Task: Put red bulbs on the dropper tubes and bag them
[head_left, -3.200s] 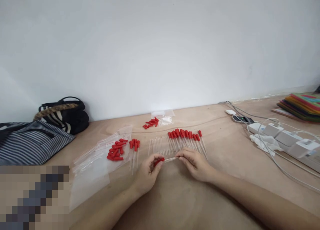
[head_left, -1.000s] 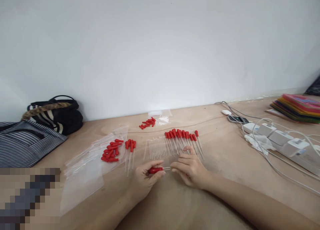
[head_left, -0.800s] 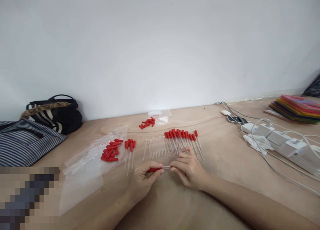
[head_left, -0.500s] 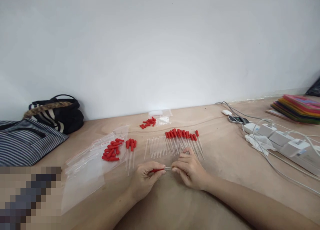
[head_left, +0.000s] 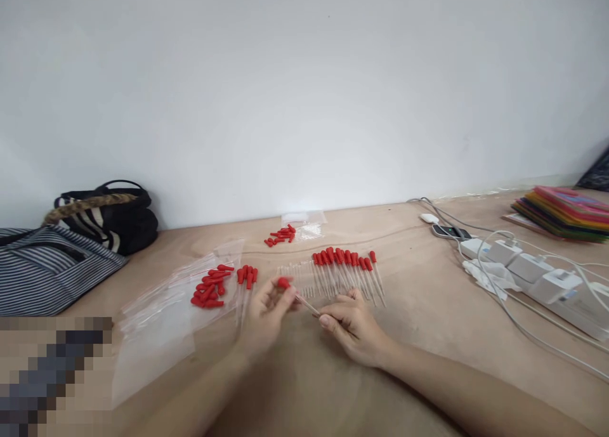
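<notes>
head view: over the middle of the table [head_left: 419, 304], we have one dropper [head_left: 304, 300] slanting between our hands, its red bulb [head_left: 283, 283] up and to the left, its thin glass end down to the right. our right hand [head_left: 356, 329] pinches that thin end between thumb and forefinger, the other fingers curled in. our left hand [head_left: 266, 307] is blurred around the bulb end, fingers loosely bent with a narrow gap; we cannot tell whether they grip it.

just beyond our hands, toward the table's back edge, we see bare glass tubes [head_left: 295, 269] laid side by side, partly hidden by our left hand, and to their right a row of bulbed droppers [head_left: 339, 256]. a smaller cluster of droppers [head_left: 249, 278] lies left of the tubes, near loose red bulbs [head_left: 209, 289] on clear plastic bags [head_left: 159, 342]. close to the back edge we find more, smaller bulbs [head_left: 284, 233] beside a little clear packet [head_left: 309, 228].

toward the back left corner sit a striped bag [head_left: 57, 269] and a black bag [head_left: 133, 218]; on the right side, white chargers [head_left: 530, 269] with cables, and, toward the back right corner, a stack of coloured sheets [head_left: 566, 208].
</notes>
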`<state>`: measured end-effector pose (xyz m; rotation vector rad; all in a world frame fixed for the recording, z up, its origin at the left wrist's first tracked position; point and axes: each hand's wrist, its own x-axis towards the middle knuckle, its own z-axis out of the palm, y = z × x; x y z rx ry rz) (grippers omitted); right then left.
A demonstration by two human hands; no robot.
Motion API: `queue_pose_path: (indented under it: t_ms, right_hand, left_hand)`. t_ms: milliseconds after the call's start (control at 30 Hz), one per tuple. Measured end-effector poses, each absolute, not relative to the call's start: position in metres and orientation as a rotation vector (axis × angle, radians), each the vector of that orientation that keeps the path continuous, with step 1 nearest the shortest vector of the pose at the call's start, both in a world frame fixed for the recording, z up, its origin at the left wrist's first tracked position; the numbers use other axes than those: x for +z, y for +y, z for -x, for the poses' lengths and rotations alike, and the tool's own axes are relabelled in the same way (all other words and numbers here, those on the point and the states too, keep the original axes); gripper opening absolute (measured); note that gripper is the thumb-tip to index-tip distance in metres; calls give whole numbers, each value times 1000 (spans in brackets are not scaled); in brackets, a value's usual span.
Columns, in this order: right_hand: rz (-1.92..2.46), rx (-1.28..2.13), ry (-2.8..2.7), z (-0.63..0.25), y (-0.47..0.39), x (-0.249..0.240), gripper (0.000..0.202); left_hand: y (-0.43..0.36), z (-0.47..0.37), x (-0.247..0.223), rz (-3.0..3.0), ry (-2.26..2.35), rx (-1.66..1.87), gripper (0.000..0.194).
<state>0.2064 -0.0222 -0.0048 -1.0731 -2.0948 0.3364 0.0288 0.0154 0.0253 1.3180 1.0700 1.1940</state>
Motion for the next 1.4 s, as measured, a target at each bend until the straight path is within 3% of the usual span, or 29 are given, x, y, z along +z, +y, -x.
queue_pose_path:
  t_ms: [167,333,500,867,1100,1233,1400]
  right_hand:
    - [1088,137,-2039,-216,-20,-10,16]
    - [1142,99,-1981,-220,-17,-15,14]
    - [1132,109,-1976,-218,-16,-17,14]
    - [1125,91,-1972,-217,-15,-19,14]
    - [1152,23,-1959,-216,-17,-18,15]
    - [1271,-77,-1966,-209,-9,-14,12]
    - [1554,34,-2048,-175,24,5,15]
  left_hand:
    - [70,25,63,-1510,1309,1041,49]
    - [99,60,56,-1676,1681,602,51]
    - [100,49,46,-1780,1742,440,42]
    - [124,19,32,-2162,1991,185,42]
    - [115,17,39,-2334,1989,174,31]
    - [95,48,56,-2429,1965,286,16]
    - [71,115,47,-2709,1552,536,27]
